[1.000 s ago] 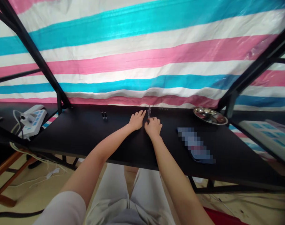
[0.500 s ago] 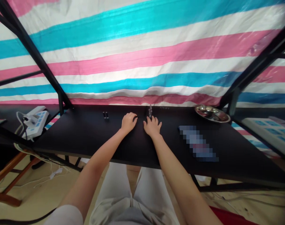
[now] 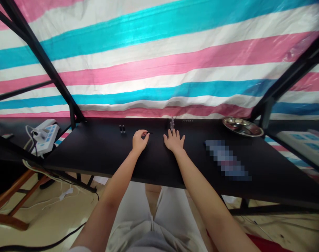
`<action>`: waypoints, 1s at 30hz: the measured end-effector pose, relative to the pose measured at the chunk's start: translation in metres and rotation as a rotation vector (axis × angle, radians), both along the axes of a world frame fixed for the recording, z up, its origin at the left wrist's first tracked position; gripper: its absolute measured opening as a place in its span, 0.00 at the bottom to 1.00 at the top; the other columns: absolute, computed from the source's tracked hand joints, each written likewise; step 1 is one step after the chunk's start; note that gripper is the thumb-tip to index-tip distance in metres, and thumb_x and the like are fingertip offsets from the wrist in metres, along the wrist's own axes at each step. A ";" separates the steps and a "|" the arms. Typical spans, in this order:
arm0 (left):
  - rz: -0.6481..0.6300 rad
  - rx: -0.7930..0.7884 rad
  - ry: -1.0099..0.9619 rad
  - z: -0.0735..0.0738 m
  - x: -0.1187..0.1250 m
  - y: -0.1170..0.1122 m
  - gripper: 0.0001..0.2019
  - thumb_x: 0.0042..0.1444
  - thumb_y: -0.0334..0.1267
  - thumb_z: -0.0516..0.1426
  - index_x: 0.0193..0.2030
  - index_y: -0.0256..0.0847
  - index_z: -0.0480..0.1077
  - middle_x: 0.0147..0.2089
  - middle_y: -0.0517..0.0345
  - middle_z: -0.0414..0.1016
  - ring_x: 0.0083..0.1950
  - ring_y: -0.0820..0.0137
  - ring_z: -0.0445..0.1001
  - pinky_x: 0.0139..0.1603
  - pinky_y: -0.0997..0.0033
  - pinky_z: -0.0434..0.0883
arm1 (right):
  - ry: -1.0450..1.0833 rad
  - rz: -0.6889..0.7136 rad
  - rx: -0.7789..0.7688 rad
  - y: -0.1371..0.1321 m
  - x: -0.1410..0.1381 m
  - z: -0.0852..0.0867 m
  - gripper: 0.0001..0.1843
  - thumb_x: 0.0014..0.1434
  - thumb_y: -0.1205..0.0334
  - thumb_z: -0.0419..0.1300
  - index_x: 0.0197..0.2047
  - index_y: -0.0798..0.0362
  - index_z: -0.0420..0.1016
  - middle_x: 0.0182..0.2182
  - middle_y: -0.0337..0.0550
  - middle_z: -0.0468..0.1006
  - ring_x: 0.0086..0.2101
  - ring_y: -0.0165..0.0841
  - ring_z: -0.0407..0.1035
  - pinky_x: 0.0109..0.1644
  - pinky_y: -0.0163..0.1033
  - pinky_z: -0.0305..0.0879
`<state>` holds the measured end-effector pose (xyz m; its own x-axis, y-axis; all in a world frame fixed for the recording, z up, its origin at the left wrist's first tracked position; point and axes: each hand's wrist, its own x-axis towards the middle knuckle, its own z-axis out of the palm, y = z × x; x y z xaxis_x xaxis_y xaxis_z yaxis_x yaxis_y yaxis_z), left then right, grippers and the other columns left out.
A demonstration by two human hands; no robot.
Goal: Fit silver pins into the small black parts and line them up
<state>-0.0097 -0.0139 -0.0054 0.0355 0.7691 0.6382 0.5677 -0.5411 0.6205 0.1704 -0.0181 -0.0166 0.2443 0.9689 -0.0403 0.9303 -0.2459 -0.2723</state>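
My left hand [image 3: 140, 140] is just above the black tabletop, thumb and fingers pinched together. A small dark thing, too small to name, seems to poke out at its fingertips against the dark surface. To its left, two small dark cylinders with pale ends [image 3: 122, 129] stand side by side. My right hand [image 3: 174, 140] lies palm down on the table, its fingers spread and nothing held. Just beyond those fingertips is a cluster of small greyish, shiny pieces [image 3: 172, 123]. Farther back on the right runs a row of tiny pale bits [image 3: 188, 121].
A round metal divided tray [image 3: 242, 126] sits at the back right of the black table [image 3: 96, 154]. A blurred-out blue flat item [image 3: 227, 160] lies right of my right hand. Power strips [image 3: 46, 139] occupy the left side table; black frame posts slope up at both ends.
My left hand has turned and its fingers have curled into a pinch, shifting slightly away from the right hand. The right hand stays spread flat. The whole view has slid a little.
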 end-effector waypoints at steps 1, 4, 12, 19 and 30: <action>0.006 -0.007 -0.021 0.000 -0.001 0.001 0.05 0.51 0.34 0.56 0.35 0.39 0.70 0.30 0.57 0.72 0.32 0.73 0.69 0.36 0.71 0.67 | 0.000 0.002 0.001 0.000 0.000 0.000 0.33 0.62 0.49 0.32 0.66 0.55 0.44 0.66 0.46 0.41 0.64 0.43 0.33 0.62 0.60 0.30; 0.016 -0.021 -0.060 -0.001 -0.003 0.001 0.05 0.51 0.35 0.56 0.35 0.38 0.70 0.30 0.57 0.72 0.31 0.73 0.69 0.35 0.72 0.67 | 0.007 0.002 0.011 -0.001 0.000 0.000 0.33 0.62 0.49 0.33 0.66 0.56 0.44 0.66 0.46 0.41 0.64 0.43 0.34 0.62 0.60 0.30; -0.012 -0.021 -0.051 0.000 -0.001 -0.001 0.05 0.51 0.35 0.56 0.35 0.37 0.70 0.30 0.57 0.72 0.31 0.73 0.69 0.36 0.71 0.67 | 0.036 0.011 0.036 -0.004 -0.001 0.004 0.32 0.62 0.50 0.35 0.66 0.57 0.47 0.65 0.46 0.44 0.63 0.43 0.36 0.62 0.61 0.31; -0.012 -0.046 -0.073 -0.001 -0.001 0.000 0.06 0.51 0.36 0.56 0.35 0.38 0.70 0.30 0.56 0.72 0.31 0.73 0.69 0.36 0.72 0.67 | 0.085 0.106 0.160 -0.010 -0.005 -0.002 0.27 0.62 0.54 0.40 0.63 0.53 0.54 0.63 0.47 0.51 0.61 0.45 0.43 0.60 0.65 0.37; 0.007 -0.189 -0.254 -0.002 -0.003 0.005 0.07 0.47 0.37 0.58 0.33 0.37 0.71 0.30 0.57 0.72 0.29 0.75 0.68 0.35 0.72 0.68 | 0.083 0.357 0.617 -0.016 -0.020 0.007 0.11 0.57 0.63 0.49 0.40 0.54 0.70 0.39 0.51 0.73 0.42 0.41 0.63 0.48 0.48 0.57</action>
